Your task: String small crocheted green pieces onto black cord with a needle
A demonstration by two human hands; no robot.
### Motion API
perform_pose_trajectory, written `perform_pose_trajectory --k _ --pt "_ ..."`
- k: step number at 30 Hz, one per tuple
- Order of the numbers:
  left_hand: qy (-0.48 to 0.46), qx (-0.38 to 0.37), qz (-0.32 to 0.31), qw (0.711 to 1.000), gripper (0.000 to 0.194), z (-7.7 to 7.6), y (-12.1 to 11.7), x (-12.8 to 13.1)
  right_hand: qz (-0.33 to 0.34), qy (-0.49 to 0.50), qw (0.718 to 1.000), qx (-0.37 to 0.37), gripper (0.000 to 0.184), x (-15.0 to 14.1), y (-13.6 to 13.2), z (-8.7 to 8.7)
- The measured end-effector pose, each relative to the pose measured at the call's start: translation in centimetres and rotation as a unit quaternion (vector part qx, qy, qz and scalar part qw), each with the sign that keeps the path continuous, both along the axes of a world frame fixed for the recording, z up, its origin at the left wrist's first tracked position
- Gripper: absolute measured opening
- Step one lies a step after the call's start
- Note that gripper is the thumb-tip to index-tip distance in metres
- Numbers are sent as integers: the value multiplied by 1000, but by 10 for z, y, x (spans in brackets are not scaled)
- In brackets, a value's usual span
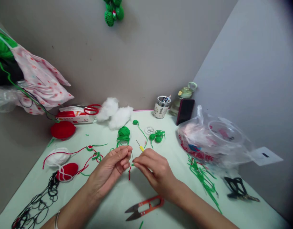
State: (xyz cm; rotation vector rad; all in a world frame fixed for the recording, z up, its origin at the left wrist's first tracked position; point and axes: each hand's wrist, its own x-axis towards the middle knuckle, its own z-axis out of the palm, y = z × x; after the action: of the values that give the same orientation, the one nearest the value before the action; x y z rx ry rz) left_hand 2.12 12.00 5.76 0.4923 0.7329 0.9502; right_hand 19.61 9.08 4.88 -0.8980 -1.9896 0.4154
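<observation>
My left hand (pixel 114 165) is closed, thumb and forefinger pinched together; what sits between the tips is too small to make out. Opposite it, my right hand (pixel 156 168) pinches a thin, needle-like piece (pixel 132 155) that slants up toward the left fingertips. A bit of green yarn (pixel 132 164) shows under the right fingertips, and a short red yarn end (pixel 129 174) lies just below. A yellow-handled crochet hook (pixel 141 148) points up behind my right hand; whether the fingers touch it is hidden. Beyond stands a wound green yarn ball (pixel 124 132).
Orange thread snips (pixel 145 208) lie in front of my hands. Red and white yarn balls and tangled black yarn (pixel 41 200) are at left, white stuffing (pixel 115 113) behind. At right are a plastic bag (pixel 208 136), green yarn scraps (pixel 203 179) and a black claw clip (pixel 239 189).
</observation>
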Motion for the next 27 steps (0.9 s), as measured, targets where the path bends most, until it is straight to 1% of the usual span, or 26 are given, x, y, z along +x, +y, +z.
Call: perform_pose_trajectory --k 2,3,4,5,6,7,9,10,11,12,13,15,17,22,25,27 --pt "38 28 2 999 25 -3 -2 0 23 -33 999 33 16 -3 -3 0" --pt "76 56 3 996 22 -4 -2 0 29 -41 998 38 16 -4 -4 1" --pt "125 96 4 988 19 -6 -3 1 32 -44 998 37 15 -4 -5 3" --pt "179 146 5 973 16 -8 -4 1 31 -44 998 32 15 -3 -6 7" --pt "232 207 9 950 13 -10 -5 1 27 -44 998 24 15 -2 -6 10" --pt "275 274 15 921 12 -12 -6 1 21 -42 999 14 15 1 -6 15" --pt "323 399 23 858 15 -15 -6 1 8 -36 999 -12 15 6 -5 22" --pt "331 445 25 832 17 -16 -6 0 2 -33 999 -25 16 9 -4 26" --pt "336 477 27 811 19 -17 -6 0 -1 -30 999 -35 16 12 -3 28" --pt "342 495 26 799 19 -17 -6 -1 -3 -27 999 -45 17 14 -2 29" --pt "348 499 27 793 18 -18 -5 -1 -3 -26 998 -56 17 15 -1 30" --pt "366 483 34 795 13 -17 -4 -2 -4 -24 997 -75 18 16 0 29" --pt "385 454 38 803 10 -14 -3 -2 -5 -19 996 -91 18 16 0 27" --pt "409 373 29 833 21 -4 -3 -2 -6 -8 992 -122 18 15 1 24" --pt "382 334 17 861 25 -1 -2 -4 -13 -3 991 -135 19 15 2 22" --pt "321 311 -11 894 23 -2 -1 -6 -18 1 990 -143 19 15 3 21"
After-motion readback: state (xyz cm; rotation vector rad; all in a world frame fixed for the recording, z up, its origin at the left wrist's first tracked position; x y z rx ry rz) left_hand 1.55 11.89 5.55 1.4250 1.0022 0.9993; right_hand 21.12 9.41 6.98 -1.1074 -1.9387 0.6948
